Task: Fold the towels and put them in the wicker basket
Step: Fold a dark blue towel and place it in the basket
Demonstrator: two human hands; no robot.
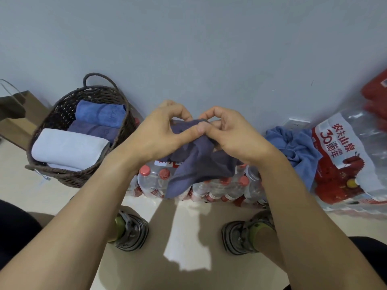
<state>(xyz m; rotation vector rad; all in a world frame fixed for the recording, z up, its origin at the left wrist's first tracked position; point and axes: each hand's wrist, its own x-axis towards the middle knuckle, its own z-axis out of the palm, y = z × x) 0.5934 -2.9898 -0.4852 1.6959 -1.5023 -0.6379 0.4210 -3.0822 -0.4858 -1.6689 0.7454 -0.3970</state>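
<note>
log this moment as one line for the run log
step: folding | left hand: pinches purple towel | right hand: pinches same towel | basket: three folded towels | blue towel: unfolded

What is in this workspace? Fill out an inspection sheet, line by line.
Surface: pale floor, sunlit patch.
Job's things: wicker basket holds three folded towels; dark towel held up unfolded; blue towel crumpled by the wall.
Clutter: bottled water pack, printed plastic pack, paper bag.
Grippers: left hand and right hand pinch the dark towel.
Cables: nothing seen.
Surroundings: grey wall, wall socket.
</note>
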